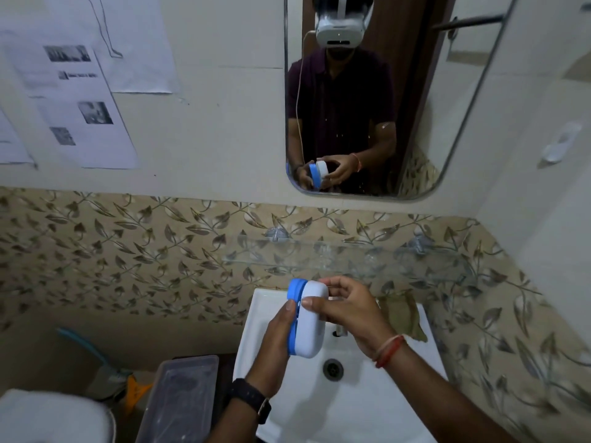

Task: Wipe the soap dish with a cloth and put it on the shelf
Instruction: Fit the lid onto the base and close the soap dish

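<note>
Partly hidden by both hands, soap dish (309,321) held on edge over the sink (367,388), left hand (276,343) fingers gripping its blue side, right hand (348,310) fingers pinching the white shell, contents unseen, glass shelf (345,257) above, brownish cloth (401,311) blurred on sink rim.

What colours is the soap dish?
White body with a blue part, clearest in the head view: soap dish.

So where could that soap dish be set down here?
The glass shelf between mirror and sink looks bare along its whole length. The sink's right rim holds a brownish cloth; both hands and the soap dish crowd its middle.
</note>
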`<state>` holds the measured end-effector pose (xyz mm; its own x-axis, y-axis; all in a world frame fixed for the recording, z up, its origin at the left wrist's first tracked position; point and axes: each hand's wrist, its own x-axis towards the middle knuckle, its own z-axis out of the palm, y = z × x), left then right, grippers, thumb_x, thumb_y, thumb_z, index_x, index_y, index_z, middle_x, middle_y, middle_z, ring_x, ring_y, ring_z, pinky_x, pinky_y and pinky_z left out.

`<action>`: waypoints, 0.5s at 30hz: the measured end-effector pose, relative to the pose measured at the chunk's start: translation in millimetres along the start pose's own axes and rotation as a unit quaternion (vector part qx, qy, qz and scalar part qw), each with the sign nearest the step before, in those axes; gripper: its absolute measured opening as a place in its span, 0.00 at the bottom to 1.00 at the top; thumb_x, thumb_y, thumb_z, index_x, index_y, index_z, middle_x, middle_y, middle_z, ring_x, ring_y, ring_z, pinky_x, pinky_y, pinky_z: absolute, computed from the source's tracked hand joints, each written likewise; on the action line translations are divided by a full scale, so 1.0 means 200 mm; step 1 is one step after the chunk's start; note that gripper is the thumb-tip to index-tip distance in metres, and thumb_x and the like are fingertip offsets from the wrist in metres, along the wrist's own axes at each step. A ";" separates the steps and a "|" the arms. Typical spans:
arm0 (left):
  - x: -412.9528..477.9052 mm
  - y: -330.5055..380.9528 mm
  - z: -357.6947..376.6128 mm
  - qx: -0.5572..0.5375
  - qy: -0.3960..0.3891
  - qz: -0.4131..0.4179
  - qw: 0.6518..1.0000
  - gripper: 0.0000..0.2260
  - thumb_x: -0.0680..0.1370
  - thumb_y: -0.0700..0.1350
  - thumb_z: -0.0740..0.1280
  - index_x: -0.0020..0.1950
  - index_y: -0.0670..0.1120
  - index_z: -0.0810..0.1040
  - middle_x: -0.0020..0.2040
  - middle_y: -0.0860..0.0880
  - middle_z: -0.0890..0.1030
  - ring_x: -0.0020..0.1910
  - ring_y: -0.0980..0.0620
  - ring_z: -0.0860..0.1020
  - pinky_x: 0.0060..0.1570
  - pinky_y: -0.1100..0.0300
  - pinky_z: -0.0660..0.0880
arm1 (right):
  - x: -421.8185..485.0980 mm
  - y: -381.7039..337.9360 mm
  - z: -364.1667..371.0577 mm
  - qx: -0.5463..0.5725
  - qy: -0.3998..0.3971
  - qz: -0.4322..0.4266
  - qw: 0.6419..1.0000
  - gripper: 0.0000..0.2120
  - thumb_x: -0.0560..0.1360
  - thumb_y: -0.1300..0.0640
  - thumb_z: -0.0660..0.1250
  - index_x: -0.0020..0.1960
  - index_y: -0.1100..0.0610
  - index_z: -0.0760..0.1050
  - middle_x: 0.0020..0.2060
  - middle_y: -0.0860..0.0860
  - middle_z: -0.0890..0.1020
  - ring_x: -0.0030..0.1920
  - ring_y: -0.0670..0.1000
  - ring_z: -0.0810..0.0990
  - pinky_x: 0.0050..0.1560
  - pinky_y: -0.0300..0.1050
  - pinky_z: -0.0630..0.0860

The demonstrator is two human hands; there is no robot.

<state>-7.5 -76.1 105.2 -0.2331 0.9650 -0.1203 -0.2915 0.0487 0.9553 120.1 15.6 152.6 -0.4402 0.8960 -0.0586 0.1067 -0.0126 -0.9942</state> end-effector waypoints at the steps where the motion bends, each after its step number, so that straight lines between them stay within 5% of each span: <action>1: 0.00 0.00 0.01 0.003 0.000 0.003 1.000 0.27 0.73 0.72 0.63 0.66 0.59 0.81 0.65 0.49 0.83 0.65 0.49 0.81 0.58 0.56 0.79 | -0.01 0.00 0.01 0.010 0.004 -0.006 1.000 0.26 0.54 0.46 0.85 0.49 0.51 0.83 0.45 0.52 0.87 0.48 0.54 0.86 0.48 0.58 0.84; 15: -0.01 0.00 0.07 0.016 0.008 0.016 1.000 0.30 0.72 0.75 0.62 0.65 0.60 0.81 0.61 0.48 0.85 0.61 0.47 0.83 0.54 0.55 0.80 | -0.05 0.01 0.00 0.024 0.018 -0.036 0.999 0.23 0.58 0.46 0.82 0.51 0.52 0.84 0.46 0.50 0.87 0.50 0.50 0.85 0.47 0.47 0.83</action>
<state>6.4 -74.5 109.0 -0.2575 0.9617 -0.0941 -0.2543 0.0265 0.9668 123.7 6.6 151.8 -0.4135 0.9104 0.0160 0.0325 0.0323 -0.9989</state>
